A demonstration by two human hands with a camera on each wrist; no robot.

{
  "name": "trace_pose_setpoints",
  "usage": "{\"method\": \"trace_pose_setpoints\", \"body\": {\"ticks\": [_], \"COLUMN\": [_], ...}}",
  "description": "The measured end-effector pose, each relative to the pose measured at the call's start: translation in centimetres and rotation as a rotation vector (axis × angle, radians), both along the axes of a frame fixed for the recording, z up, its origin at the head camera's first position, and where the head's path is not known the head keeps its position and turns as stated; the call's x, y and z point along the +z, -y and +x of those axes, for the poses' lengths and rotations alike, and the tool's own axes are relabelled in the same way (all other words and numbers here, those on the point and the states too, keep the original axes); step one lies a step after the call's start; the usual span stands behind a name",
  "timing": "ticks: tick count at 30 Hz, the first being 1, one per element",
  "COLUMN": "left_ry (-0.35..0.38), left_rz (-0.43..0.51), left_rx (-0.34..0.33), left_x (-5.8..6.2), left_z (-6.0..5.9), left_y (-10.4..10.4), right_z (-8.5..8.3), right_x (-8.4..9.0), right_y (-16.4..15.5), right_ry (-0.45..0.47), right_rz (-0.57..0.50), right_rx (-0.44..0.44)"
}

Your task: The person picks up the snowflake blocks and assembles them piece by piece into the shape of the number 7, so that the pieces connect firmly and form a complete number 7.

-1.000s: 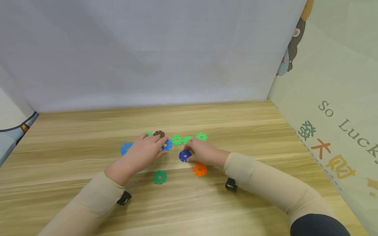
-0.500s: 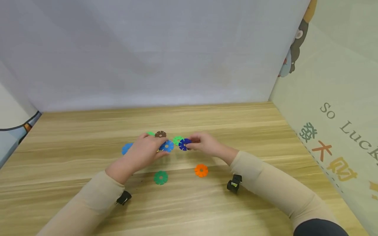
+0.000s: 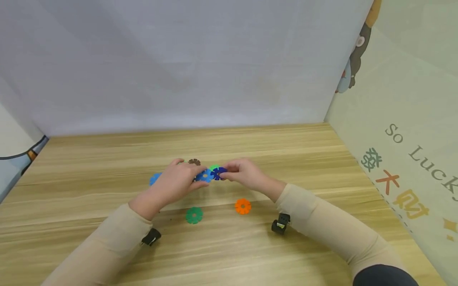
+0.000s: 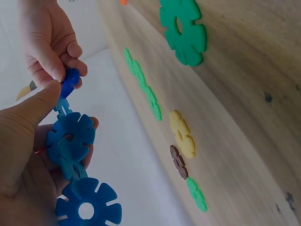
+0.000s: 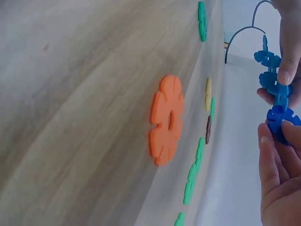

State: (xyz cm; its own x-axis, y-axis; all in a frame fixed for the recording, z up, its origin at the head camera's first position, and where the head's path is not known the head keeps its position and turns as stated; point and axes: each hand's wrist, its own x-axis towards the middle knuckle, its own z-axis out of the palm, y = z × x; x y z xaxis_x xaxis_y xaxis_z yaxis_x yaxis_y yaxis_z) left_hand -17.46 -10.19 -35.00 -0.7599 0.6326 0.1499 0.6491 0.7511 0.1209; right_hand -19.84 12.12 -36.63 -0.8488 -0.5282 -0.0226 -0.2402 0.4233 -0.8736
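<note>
In the head view my left hand grips a chain of light blue snowflake discs, notched like flowers and joined slot to slot. The left wrist view shows the chain held above the table, with its end disc hanging clear of the palm. My right hand pinches a dark blue snowflake disc between thumb and fingers. This disc meets the right end of the chain, edge against edge; how deep the slots sit in each other I cannot tell.
On the wooden table lie an orange disc and a teal green disc in front. Behind the hands are a brown disc, a yellow disc and several light green discs. A pale wall stands behind.
My right hand has lifted the dark blue disc and carried it up and leftward to the chain's end. The left hand has hardly moved, still holding the chain.
</note>
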Motion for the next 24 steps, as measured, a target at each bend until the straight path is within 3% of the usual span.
{"method": "trace_pose_setpoints", "body": {"ticks": [16, 24], "left_ry": [0.034, 0.070], "left_rz": [-0.016, 0.031], "left_rx": [-0.054, -0.037], "left_x": [1.0, 1.5], "left_z": [-0.3, -0.2], "left_y": [-0.2, -0.3], "right_z": [0.5, 0.5], "right_x": [0.0, 0.1], "right_y": [0.1, 0.1], "right_ry": [-0.076, -0.081], "right_rz": [-0.049, -0.094], "right_rx": [0.032, 0.041]}}
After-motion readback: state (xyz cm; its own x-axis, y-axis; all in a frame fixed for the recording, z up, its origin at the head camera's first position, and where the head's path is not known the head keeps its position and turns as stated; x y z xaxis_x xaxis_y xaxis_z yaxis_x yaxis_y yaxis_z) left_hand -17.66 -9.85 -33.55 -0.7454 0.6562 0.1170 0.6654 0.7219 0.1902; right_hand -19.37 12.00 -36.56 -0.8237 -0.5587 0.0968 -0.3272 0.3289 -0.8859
